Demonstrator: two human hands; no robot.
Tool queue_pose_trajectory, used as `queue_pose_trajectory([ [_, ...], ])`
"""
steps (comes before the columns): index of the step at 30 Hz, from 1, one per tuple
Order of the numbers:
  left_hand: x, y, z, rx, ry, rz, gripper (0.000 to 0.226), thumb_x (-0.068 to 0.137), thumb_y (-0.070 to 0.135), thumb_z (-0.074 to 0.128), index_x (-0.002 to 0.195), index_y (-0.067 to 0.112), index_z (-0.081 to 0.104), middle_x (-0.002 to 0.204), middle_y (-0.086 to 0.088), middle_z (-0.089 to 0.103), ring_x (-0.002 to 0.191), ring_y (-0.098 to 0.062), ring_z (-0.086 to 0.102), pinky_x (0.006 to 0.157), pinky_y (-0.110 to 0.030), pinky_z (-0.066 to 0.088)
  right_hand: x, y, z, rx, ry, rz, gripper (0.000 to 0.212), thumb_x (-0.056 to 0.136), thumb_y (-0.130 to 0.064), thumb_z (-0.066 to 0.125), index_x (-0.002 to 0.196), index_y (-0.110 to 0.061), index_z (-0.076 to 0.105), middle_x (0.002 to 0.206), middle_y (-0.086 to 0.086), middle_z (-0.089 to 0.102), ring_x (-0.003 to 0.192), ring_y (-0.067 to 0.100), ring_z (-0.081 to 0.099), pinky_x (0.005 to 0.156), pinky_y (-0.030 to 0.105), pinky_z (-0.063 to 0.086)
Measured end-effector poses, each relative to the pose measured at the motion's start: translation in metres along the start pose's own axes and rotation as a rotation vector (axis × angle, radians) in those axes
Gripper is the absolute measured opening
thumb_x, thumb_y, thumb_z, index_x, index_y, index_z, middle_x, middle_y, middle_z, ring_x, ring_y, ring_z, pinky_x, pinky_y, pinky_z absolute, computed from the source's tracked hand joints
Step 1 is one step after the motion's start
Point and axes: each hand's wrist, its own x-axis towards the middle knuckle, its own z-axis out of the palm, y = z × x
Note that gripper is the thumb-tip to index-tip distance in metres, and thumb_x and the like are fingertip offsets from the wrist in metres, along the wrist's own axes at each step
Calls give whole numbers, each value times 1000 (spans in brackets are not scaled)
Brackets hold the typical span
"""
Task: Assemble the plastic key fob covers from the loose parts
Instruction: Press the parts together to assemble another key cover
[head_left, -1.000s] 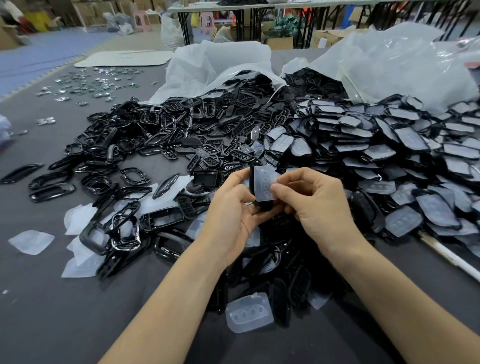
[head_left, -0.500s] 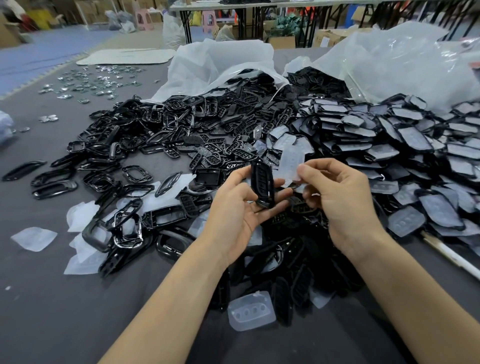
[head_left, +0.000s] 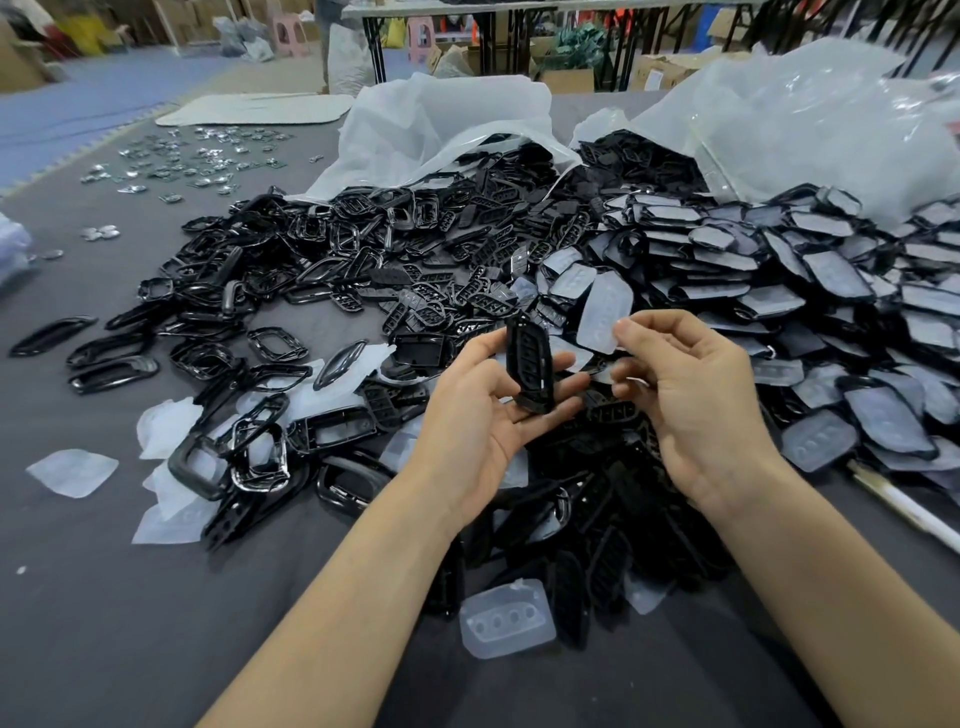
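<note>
My left hand (head_left: 485, 415) holds a black slotted key fob frame (head_left: 530, 364) upright between thumb and fingers, above the middle of the table. To its right, my right hand (head_left: 691, 400) pinches a translucent white button pad (head_left: 605, 314) by its lower edge, raised clear of the frame. A gap separates the two parts. Behind them spreads a heap of loose black frames (head_left: 415, 270), and to the right lie several black covers with pads fitted (head_left: 831, 291).
Two open clear plastic bags (head_left: 457, 124) spill parts at the back. Loose translucent pads (head_left: 506, 618) and black rings (head_left: 208, 462) lie on the grey table (head_left: 104, 623) near me. Small metal pieces (head_left: 197, 161) are scattered far left. A white rod (head_left: 904, 509) lies at the right.
A second ago both hands held the pad against the black frame. My right hand has since pulled the pad off and up to the right, leaving the frame alone in my left hand.
</note>
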Motion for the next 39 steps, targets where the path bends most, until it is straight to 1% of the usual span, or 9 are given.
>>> queue_pose_trajectory([
  [3, 0, 1, 0, 3, 9, 2, 45, 85, -10, 28, 121, 6, 49, 110, -29, 66, 101, -44, 66, 78, -42, 59, 0, -1, -1, 32, -11, 28, 16, 87, -1, 63, 76, -13, 61, 63, -2, 63, 49, 6, 54, 48, 17, 47],
  [7, 0, 1, 0, 55, 52, 33, 21, 97, -2, 35, 109, 7, 50, 98, -23, 69, 94, -41, 69, 75, -46, 60, -2, 2, 2, 11, -36, 32, 18, 84, 5, 63, 81, -12, 60, 61, -2, 64, 48, 8, 56, 48, 18, 48],
  [10, 1, 1, -1, 51, 75, 53, 24, 98, -5, 34, 110, 8, 50, 94, -21, 69, 86, -38, 71, 74, -47, 60, -3, 3, 3, 8, -62, 40, 18, 84, 7, 61, 87, -11, 61, 57, -3, 64, 49, 10, 60, 50, 18, 50],
  [13, 1, 2, -2, 41, 74, 62, 27, 98, -7, 31, 111, 8, 49, 102, -25, 67, 86, -37, 70, 74, -46, 60, -4, 4, 3, -1, -101, 65, 18, 86, 8, 57, 91, -8, 63, 61, 1, 67, 53, 13, 63, 52, 18, 51],
  [24, -2, 1, -2, 141, 44, 50, 28, 100, -4, 33, 110, 7, 56, 114, -16, 67, 93, -32, 70, 80, -46, 58, -4, 3, 2, -47, -108, 113, 22, 90, -8, 58, 71, -16, 65, 56, -4, 60, 48, 11, 55, 49, 21, 50],
  [28, -2, 1, -2, 136, 50, 26, 29, 100, -3, 35, 112, 6, 59, 101, -9, 72, 91, -30, 70, 75, -46, 59, -3, 4, 0, -114, -135, 69, 23, 89, -13, 62, 68, -18, 68, 61, -2, 63, 50, 10, 56, 50, 21, 49],
  [33, -3, 4, 1, 120, 78, -46, 33, 98, -3, 34, 122, -2, 57, 123, -33, 57, 84, -34, 68, 74, -48, 59, -3, 7, 2, -206, -205, 13, 19, 86, -13, 67, 68, -16, 69, 53, -5, 57, 47, 7, 52, 47, 18, 45],
  [37, -3, 5, 1, 92, 61, -83, 39, 94, -6, 31, 124, -5, 55, 123, -34, 57, 89, -38, 65, 80, -52, 57, -3, 8, 2, -198, -211, -3, 18, 85, -13, 67, 67, -14, 69, 55, 0, 55, 48, 8, 51, 46, 19, 45],
  [39, -2, 5, 1, 87, 48, -99, 43, 89, -7, 30, 123, -6, 56, 122, -33, 58, 91, -38, 64, 82, -52, 56, -4, 8, 2, -177, -234, 0, 14, 85, -11, 67, 71, -10, 69, 59, 5, 56, 50, 10, 52, 47, 25, 50],
])
